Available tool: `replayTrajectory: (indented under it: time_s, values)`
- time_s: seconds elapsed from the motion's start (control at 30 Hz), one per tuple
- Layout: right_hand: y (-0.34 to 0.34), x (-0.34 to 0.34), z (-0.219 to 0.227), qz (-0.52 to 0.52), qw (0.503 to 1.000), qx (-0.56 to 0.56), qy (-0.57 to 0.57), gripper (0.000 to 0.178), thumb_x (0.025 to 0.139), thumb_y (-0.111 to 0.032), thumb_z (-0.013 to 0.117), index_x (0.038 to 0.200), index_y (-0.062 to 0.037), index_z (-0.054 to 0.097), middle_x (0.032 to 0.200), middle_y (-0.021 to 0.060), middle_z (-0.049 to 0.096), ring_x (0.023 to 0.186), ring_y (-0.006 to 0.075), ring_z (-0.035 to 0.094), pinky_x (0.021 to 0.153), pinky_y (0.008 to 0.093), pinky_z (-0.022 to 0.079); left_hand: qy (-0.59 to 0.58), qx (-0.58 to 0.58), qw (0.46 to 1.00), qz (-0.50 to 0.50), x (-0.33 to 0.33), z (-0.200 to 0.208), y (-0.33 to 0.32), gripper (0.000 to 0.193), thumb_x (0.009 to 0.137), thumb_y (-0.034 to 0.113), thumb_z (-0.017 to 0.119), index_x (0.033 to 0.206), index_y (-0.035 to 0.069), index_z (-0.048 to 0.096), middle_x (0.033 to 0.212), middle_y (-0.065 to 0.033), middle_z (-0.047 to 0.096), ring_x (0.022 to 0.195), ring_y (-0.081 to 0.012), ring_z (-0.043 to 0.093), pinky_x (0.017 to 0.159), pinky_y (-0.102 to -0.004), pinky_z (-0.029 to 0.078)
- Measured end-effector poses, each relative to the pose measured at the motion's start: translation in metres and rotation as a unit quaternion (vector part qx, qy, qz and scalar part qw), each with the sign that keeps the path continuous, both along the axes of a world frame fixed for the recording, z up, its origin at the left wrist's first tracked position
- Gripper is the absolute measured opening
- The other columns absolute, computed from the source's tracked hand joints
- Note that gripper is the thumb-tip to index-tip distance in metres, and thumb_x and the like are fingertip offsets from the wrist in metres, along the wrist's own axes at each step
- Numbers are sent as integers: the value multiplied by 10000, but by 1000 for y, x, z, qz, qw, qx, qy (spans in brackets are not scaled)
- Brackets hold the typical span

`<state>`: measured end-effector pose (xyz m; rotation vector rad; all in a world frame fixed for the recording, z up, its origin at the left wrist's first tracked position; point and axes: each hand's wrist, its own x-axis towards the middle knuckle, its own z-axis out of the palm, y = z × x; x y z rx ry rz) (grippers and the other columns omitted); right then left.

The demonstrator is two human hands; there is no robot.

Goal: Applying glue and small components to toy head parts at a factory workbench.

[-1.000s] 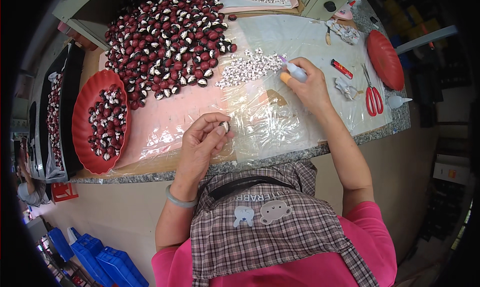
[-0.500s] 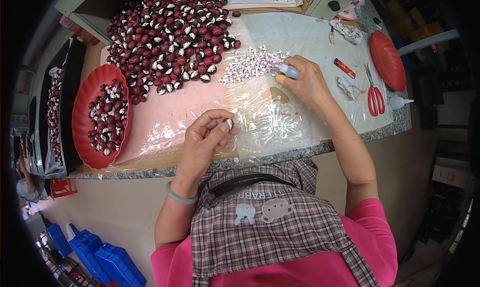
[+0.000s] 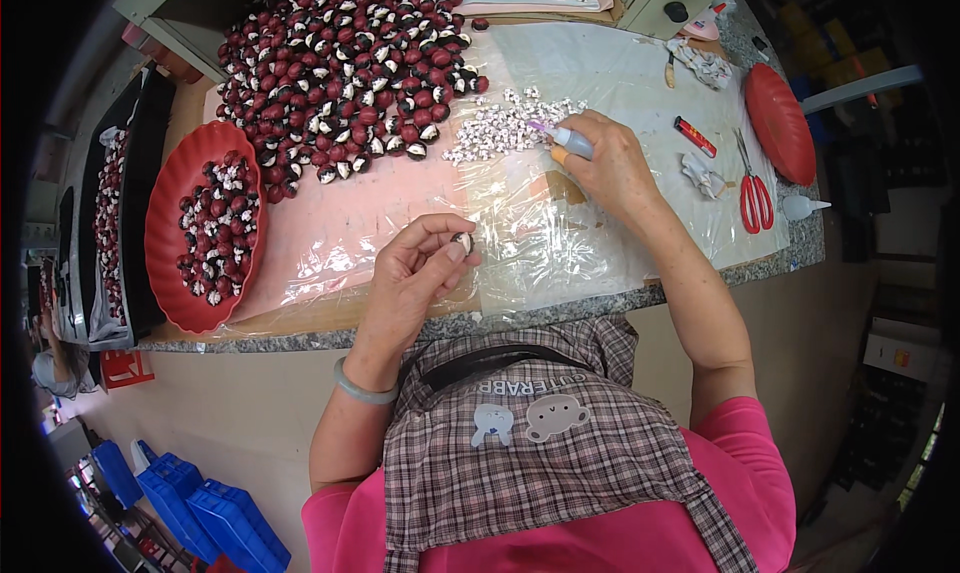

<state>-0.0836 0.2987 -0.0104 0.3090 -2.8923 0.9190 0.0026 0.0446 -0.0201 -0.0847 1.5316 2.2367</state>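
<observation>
Person at a granite-edged worktable [image 3: 560,308], seen from above. The left hand [image 3: 422,268], curled near the front edge, pinches a small black-and-white piece [image 3: 464,242] between thumb and fingertips. The right hand [image 3: 607,165], farther from that edge, is closed around a translucent squeeze bottle [image 3: 575,143]; its purple nozzle [image 3: 541,127] points left at the small white pieces [image 3: 495,133], contact being indeterminable. Dark red, black and white balls [image 3: 340,83] cover the rear left portion. A scalloped red bowl [image 3: 163,258] stands by the front left corner; red-handled scissors [image 3: 757,205] lie toward the right edge.
</observation>
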Motion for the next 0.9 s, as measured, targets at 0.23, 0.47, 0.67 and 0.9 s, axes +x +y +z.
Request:
replayTrajectory:
  time_s: [0.23, 0.47, 0.67, 0.9]
  values:
    - [-12, 19, 14, -4, 984, -135, -114, 200, 770, -94, 667, 931, 16, 621, 800, 133, 640, 696, 265, 617, 664, 354, 495, 23, 7, 1000, 7, 1, -2, 0, 238, 914, 74, 571, 1149, 41, 575, 883, -25, 634, 663, -20, 481, 547, -160, 356]
    - [-38, 67, 26, 74, 902, -374, -202, 230, 742, 54, 608, 958, -10, 653, 769, 43, 632, 644, 90, 600, 572, 231, 498, 22, 19, 1000, 0, 7, -3, 4, 274, 929, 88, 564, 1199, 45, 552, 921, -32, 646, 646, -14, 433, 547, -145, 340]
    - [-50, 79, 29, 60, 900, -376, -213, 103, 797, 23, 669, 892, 25, 629, 837, 58, 648, 651, 91, 612, 551, 223, 513, 25, 22, 999, -18, 11, 2, 10, 273, 940, 105, 561, 1207, 48, 551, 917, -16, 640, 646, -14, 412, 553, -147, 338]
    - [-49, 84, 20, 76, 949, -275, -133, 104, 802, -14, 694, 879, 14, 630, 769, 45, 655, 616, 80, 616, 540, 216, 505, 97, -68, 993, -16, 14, 2, 11, 263, 919, 81, 585, 1178, 37, 580, 866, 10, 618, 676, -25, 460, 581, -172, 377]
